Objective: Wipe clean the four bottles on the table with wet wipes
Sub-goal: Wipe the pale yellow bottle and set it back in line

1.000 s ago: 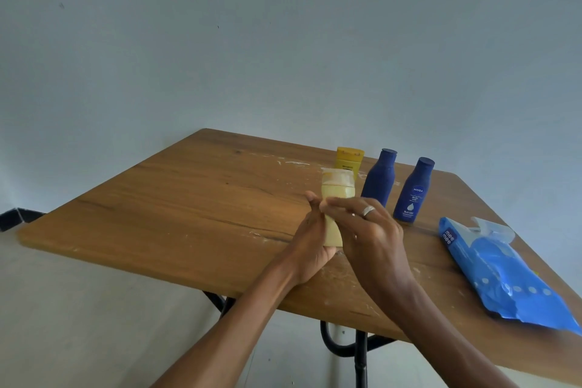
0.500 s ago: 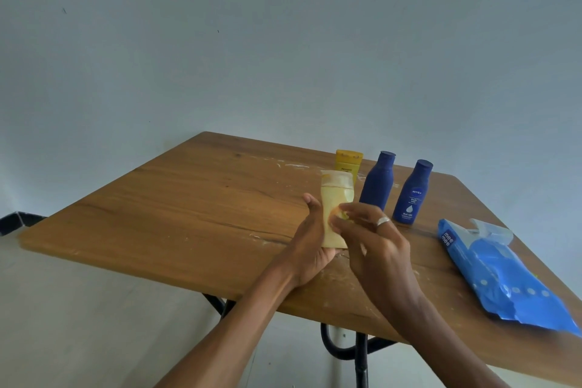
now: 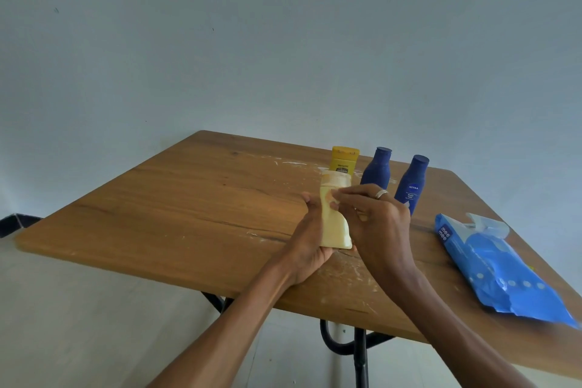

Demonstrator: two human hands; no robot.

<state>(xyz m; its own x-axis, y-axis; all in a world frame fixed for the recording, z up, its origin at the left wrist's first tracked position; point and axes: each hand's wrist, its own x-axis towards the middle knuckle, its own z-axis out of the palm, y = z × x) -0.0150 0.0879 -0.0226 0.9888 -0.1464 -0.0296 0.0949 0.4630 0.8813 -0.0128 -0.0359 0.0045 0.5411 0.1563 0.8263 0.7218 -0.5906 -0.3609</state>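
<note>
The right-hand dark blue bottle reads "NIVEA" in white with smaller lines below that look like "body milk", though the print is too small to be sure; the blue wipes pack, lying flat near the right edge of the table, shows "mee mee" on its far-left corner. The other dark blue bottle shows no writing from here, and the yellow tube behind carries a dark label band that cannot be read. All three stand upright in a row at the far side of the table, close together but apart. Nearer, the left hand is clamped around the lower body of a pale yellow bottle, held upright just over the tabletop; the right hand, a ring on one finger, pinches a small white wipe against the bottle's upper front. The wipe is mostly hidden by fingertips. The left half of the table is bare wood with plenty of room; white smears mark the near edge and the far middle. The pack's near end overhangs the table's near-right edge, and the table's right corner is cut off.
</note>
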